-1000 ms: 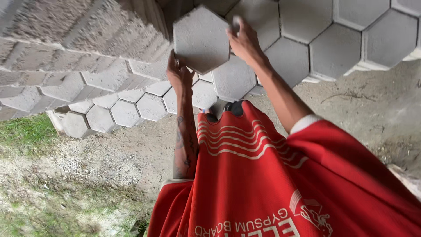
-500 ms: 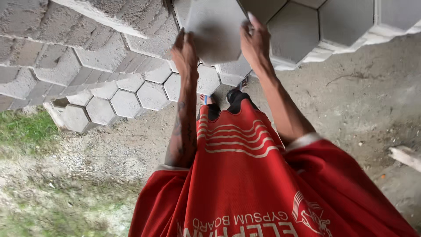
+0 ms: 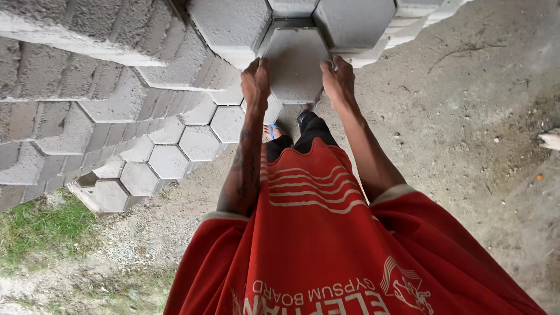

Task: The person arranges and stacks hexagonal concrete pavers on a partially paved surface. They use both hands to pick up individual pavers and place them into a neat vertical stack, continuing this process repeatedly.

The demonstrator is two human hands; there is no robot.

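Observation:
A grey hexagonal concrete paver [image 3: 294,61] sits in a gap at the front of a stack of like pavers [image 3: 233,23]. My left hand [image 3: 256,81] grips its left edge and my right hand [image 3: 338,81] grips its right edge. Both arms reach forward over my red shirt [image 3: 315,233]. Below the block I see my dark trousers and one foot in a blue sandal [image 3: 272,131].
Stacked rows of hexagonal pavers [image 3: 146,151] run down the left in steps. A patch of grass [image 3: 35,224] lies at lower left. Bare dirt ground [image 3: 466,116] with small debris spreads to the right.
The paver has gone from held up, tilted in front of the stack, to lying in the gap between neighbouring pavers. Both hands have shifted to its side edges, and my view has moved closer.

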